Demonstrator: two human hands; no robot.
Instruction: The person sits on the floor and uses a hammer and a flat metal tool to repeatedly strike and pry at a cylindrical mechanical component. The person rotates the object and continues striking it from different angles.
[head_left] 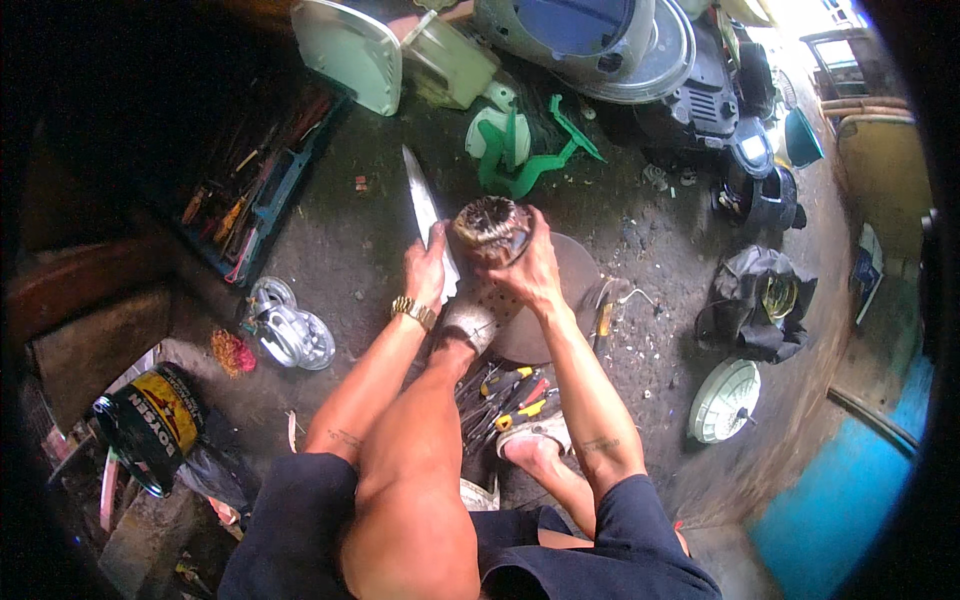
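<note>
Left hand (427, 265): Clamped around the lower part of a long, pointed silvery strip (418, 190), with thumb and fingers closed together. Could not tell the full reach of the hidden fingertips.
Silvery strip: Jutted up from the fist, angled away from the legs, perhaps to hold the tip clear of the right hand.
Right hand (532, 262): Curled around the right side and underside of a brown, wire-wound motor part (492, 222), with fingers clamped on the outer wall.
Motor part: Sat up and left of the palm, touching the fingers along the right and lower edges. Turned with ragged end upward, likely for a plain view of the windings. Appeared raised over the far edge of a round disc (575, 272), just beside the left hand.
Disc: Lay in front of the legs, overlapped by a shoe (470, 325), seemingly as a low work surface.
Hand tools (515, 400): Heaped on the near side of the disc, presumably for easy reach.
Green bracket (520, 165): Lay beyond the motor part.
</note>
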